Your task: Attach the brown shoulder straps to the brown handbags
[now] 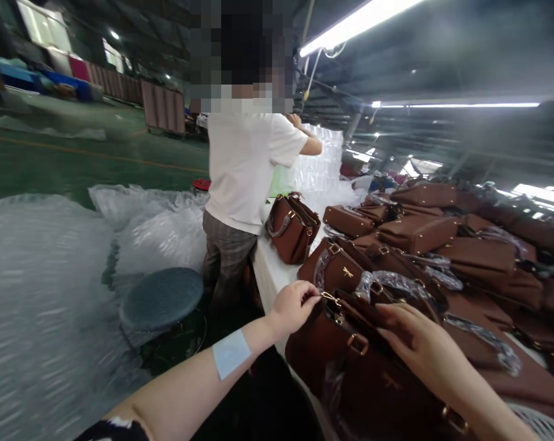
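A brown handbag (350,367) with gold buckles stands at the table edge in front of me, its top facing up. My left hand (297,307) is closed, with thumb and index finger pinching a gold snap hook (330,298) at the near end of the bag's mouth. My right hand (417,343) reaches over the bag from the right. Its thumb and fingers close on a brown edge (362,311) at the bag's mouth; whether this is the rim or a separate flat piece I cannot tell. A blue patch (231,354) is on my left forearm.
Many brown handbags (419,236) crowd the table to the right, some with plastic-wrapped handles. One handbag (292,229) stands beside a co-worker (240,165) in a white shirt. A round stool (161,300) and heaps of clear plastic wrap (42,275) are at the left.
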The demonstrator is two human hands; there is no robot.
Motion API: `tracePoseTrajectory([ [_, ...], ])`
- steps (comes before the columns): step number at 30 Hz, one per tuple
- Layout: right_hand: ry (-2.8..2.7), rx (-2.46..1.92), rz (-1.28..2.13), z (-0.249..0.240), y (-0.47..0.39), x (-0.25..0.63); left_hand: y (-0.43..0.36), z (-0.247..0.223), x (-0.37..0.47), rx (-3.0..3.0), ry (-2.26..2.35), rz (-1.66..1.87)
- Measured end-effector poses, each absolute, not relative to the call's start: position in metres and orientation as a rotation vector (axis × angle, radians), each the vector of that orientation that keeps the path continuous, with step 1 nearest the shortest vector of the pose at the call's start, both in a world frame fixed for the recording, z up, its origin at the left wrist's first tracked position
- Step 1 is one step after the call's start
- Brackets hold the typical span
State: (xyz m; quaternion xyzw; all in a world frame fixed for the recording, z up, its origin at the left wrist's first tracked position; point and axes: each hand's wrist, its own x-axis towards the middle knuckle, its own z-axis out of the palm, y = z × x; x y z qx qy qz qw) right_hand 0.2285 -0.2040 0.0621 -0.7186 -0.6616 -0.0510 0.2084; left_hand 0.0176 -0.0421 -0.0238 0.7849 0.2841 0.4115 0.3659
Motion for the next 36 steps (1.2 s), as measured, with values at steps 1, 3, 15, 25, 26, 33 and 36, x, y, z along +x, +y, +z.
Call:
tracePoseTrajectory([
  [1,-1.77,-2.023,-0.238,0.065,-0.224,0.237,-0.047,-0.021,0.014,2.025,0.738,1.108],
  [3,-1.59,-2.064,-0.429,0.068,-0.269,0.25,-0.061,-0.013,0.007,2.057,0.727,1.26],
  [15,-0.605,-2.567,-0.413,-0.084,-0.506,0.276,-0.217,-0.054,0.032,2.35,-0.223,0.534],
  [25,-1.025,-2.631,-0.223,-0.183,-0.536,0.286,-0.307,-0.095,0.093,2.783,-0.018,-0.295],
  [26,-1.028,-2.635,-0.227,-0.183,-0.535,0.285,-0.314,-0.1,0.102,2.833,0.086,-0.325],
  [33,-0.97,-2.641,-0.206,-0.174,-0.53,0.278,-0.325,-0.111,0.15,2.952,0.196,-0.418],
  [36,-0.92,-2.634,-0.183,-0.171,-0.527,0.275,-0.316,-0.097,0.153,2.931,0.07,-0.458],
])
